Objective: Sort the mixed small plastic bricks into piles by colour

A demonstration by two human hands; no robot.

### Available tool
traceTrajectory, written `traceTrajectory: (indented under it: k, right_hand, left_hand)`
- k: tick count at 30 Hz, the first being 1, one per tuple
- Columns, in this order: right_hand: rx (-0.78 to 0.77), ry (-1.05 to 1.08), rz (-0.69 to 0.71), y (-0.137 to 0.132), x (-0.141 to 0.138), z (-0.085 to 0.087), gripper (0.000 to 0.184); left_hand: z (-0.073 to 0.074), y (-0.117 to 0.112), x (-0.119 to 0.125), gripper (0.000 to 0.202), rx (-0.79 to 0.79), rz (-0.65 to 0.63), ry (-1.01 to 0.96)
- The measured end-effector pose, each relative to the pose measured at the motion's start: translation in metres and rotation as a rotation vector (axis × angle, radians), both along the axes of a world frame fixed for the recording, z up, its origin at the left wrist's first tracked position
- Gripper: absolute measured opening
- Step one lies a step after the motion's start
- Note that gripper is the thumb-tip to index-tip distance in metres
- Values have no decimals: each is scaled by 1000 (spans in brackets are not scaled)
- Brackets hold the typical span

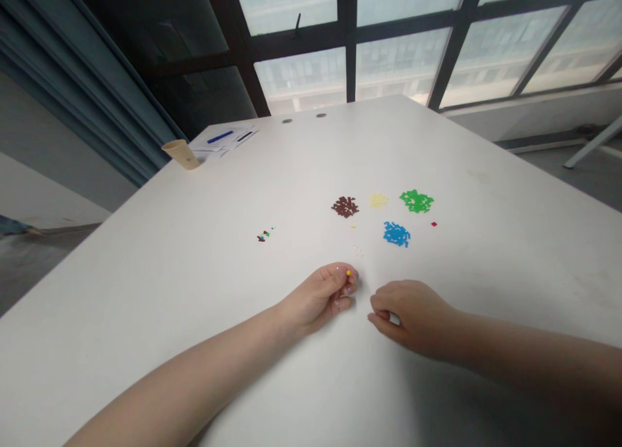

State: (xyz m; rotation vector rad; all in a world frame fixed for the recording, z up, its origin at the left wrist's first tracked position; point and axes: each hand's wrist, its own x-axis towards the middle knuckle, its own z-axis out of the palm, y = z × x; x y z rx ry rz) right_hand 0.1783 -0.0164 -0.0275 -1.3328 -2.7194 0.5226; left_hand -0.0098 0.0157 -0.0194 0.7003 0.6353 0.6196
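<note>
My left hand (326,295) rests on the white table (194,285) with its fingers curled, pinching a tiny yellow piece (348,273) at the fingertips. Just to its right lies my right hand (413,314), fingers curled under against the table; whatever they hold is hidden. Beyond the hands lie small sorted heaps: a brown pile (345,206), a pale yellow pile (378,200), a green pile (416,201) and a blue pile (396,234). A few whitish pieces (358,251) lie just ahead of my left hand.
A small mixed cluster of pieces (263,235) lies to the left, a single red piece (434,224) to the right, a lone yellow piece (353,227) under the brown pile. A paper cup (181,153) and papers with a blue pen (223,139) sit at the far left corner.
</note>
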Motion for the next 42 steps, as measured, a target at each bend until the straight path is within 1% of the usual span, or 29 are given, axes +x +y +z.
traceTrajectory:
  k: [5, 8, 11, 13, 15, 18, 22, 26, 33, 37, 40, 42]
  right_hand:
    - [-3, 13, 6, 1, 0, 0, 23]
    - [-8, 32, 6, 1, -1, 0, 23]
    - [13, 147, -42, 0, -1, 1, 24]
    - [67, 308, -98, -1, 0, 3, 23]
    - [156, 473, -132, -2, 0, 5, 18]
    - [292, 629, -122, -3, 0, 7, 5]
    - [410, 746, -60, -3, -2, 7, 16]
    - [386, 739, -30, -4, -4, 5, 12]
    - [338, 729, -26, -5, -3, 1, 6]
    - [316, 694, -37, -6, -4, 1, 8]
    - [309, 660, -61, -4, -3, 3, 10]
    - [298, 618, -101, 3, -2, 6, 12]
  left_hand:
    - [-1, -1, 1, 35, 24, -16, -10]
    - [0, -2, 2, 36, 62, -11, 17]
    - [0, -2, 3, 36, 119, 6, 79]
    - [-2, -1, 2, 35, 165, 22, 130]
    - [-6, 0, 0, 33, 208, 23, 182]
    - [-11, 1, -1, 31, 271, -25, 208]
    - [-9, 0, 0, 28, 341, -93, 177]
    - [-6, -1, 1, 30, 359, -122, 216]
    - [-6, -1, -1, 27, 390, -166, 267]
    - [-7, -1, 0, 27, 393, -174, 283]
    - [-7, 0, 1, 33, 424, -177, 331]
    - [-5, 0, 1, 38, 456, -194, 388]
